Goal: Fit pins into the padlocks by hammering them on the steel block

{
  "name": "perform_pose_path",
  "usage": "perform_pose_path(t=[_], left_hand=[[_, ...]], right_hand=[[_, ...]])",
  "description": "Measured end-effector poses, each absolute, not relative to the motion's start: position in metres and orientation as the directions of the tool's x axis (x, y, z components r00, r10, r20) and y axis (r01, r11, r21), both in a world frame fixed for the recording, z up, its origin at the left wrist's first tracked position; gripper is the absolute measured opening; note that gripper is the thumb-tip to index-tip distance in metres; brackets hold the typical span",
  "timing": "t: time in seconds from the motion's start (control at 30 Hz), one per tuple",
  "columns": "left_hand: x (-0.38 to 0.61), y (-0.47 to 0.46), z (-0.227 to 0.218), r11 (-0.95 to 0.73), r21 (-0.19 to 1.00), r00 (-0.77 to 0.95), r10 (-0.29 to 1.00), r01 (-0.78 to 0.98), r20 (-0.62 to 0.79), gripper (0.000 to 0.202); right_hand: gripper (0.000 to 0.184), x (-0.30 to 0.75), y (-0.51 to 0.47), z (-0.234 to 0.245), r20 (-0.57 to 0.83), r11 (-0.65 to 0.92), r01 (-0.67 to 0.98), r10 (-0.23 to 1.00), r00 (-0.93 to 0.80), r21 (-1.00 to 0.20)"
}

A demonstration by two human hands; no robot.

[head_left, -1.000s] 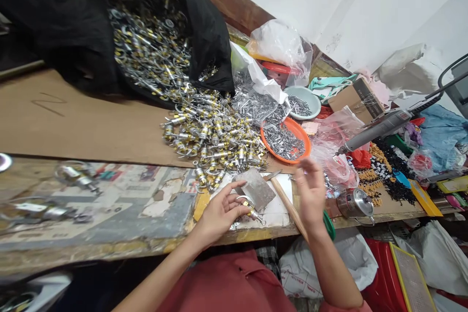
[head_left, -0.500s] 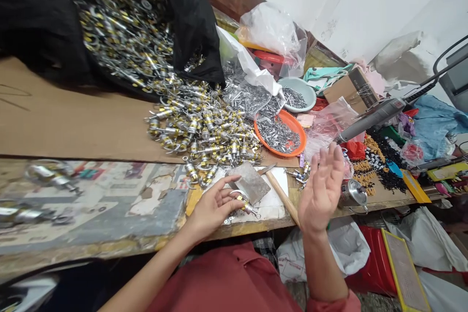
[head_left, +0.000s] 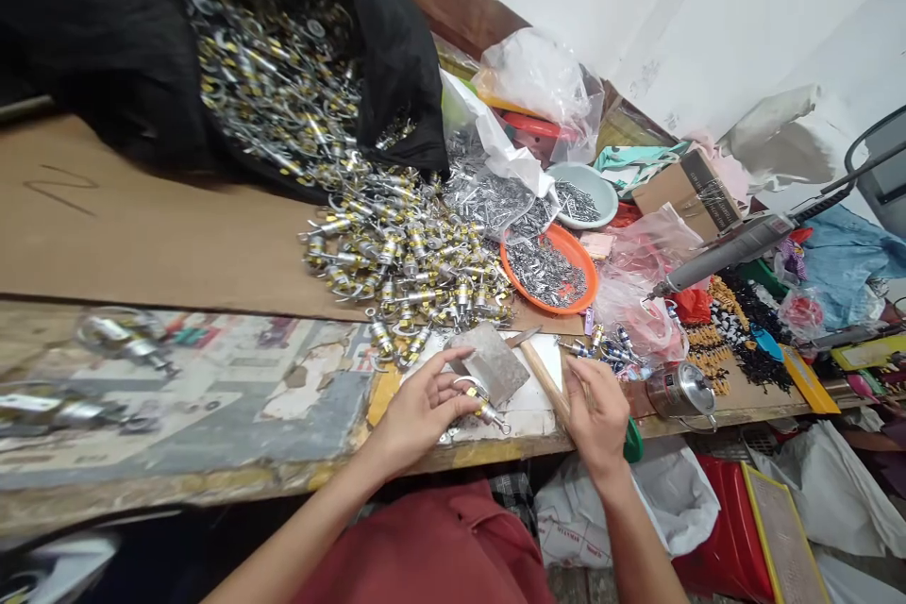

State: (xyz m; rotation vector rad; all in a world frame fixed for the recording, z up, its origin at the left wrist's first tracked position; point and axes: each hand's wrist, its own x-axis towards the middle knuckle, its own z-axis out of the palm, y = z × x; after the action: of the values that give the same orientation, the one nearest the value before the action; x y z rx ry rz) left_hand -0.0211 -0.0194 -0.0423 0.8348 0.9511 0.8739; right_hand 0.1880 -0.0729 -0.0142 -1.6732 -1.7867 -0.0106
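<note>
My left hand (head_left: 425, 411) pinches a small silver-and-yellow metal fitting (head_left: 487, 409) with a curved hook and a small eye at its end. The fitting lies at the near edge of a flat grey metal block (head_left: 494, 364), which rests on a white sheet (head_left: 542, 413). To the right, my right hand (head_left: 600, 420) has its fingers closed around the lower end of a hammer's wooden handle (head_left: 544, 379). The hammer's narrow metal head rests beside the block. A large heap of similar fittings (head_left: 417, 255) lies just beyond.
A black sack (head_left: 403, 104) spills fittings onto cardboard (head_left: 176, 245). An orange dish (head_left: 593, 278) and a pale bowl (head_left: 601, 198) hold small metal pins. A grey tool (head_left: 729, 253) hangs at right, above a metal mug (head_left: 683, 390). Two fittings (head_left: 127, 340) lie at left.
My right hand was raised open with its palm showing; it has come down and closed on the hammer handle. My left hand keeps its pinch on the fitting. The view has shifted slightly.
</note>
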Motion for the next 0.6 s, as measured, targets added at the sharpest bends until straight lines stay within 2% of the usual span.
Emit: perform_pose_path(t=[0.13, 0.2, 0.33, 0.43, 0.53, 0.6], left_hand=[[-0.020, -0.020, -0.043, 0.393, 0.885, 0.309, 0.899, -0.250, -0.312, 0.058], [-0.020, -0.020, -0.044, 0.385, 0.888, 0.306, 0.902, -0.251, -0.304, 0.058], [-0.020, -0.020, -0.045, 0.379, 0.895, 0.313, 0.901, -0.237, -0.299, 0.059], [-0.021, -0.019, -0.045, 0.377, 0.897, 0.316, 0.901, -0.231, -0.297, 0.060], [-0.021, -0.019, -0.046, 0.385, 0.893, 0.332, 0.895, -0.234, -0.298, 0.061], [-0.021, -0.019, -0.046, 0.389, 0.889, 0.341, 0.891, -0.239, -0.299, 0.062]], right_hand=[[0.040, 0.226, -0.072, -0.041, 0.234, 0.043, 0.966, 0.972, 0.018, -0.256], [0.043, 0.222, -0.072, -0.049, 0.254, 0.037, 0.968, 0.967, 0.028, -0.248], [0.038, 0.182, -0.060, -0.036, 0.444, 0.163, 0.934, 0.896, -0.005, -0.318], [0.046, 0.152, -0.045, -0.024, 0.371, 0.295, 0.863, 0.919, -0.137, -0.411], [0.058, 0.140, -0.034, -0.025, 0.257, 0.307, 0.817, 0.945, -0.201, -0.488], [0.060, 0.140, -0.031, -0.030, 0.211, 0.287, 0.803, 0.956, -0.205, -0.522]])
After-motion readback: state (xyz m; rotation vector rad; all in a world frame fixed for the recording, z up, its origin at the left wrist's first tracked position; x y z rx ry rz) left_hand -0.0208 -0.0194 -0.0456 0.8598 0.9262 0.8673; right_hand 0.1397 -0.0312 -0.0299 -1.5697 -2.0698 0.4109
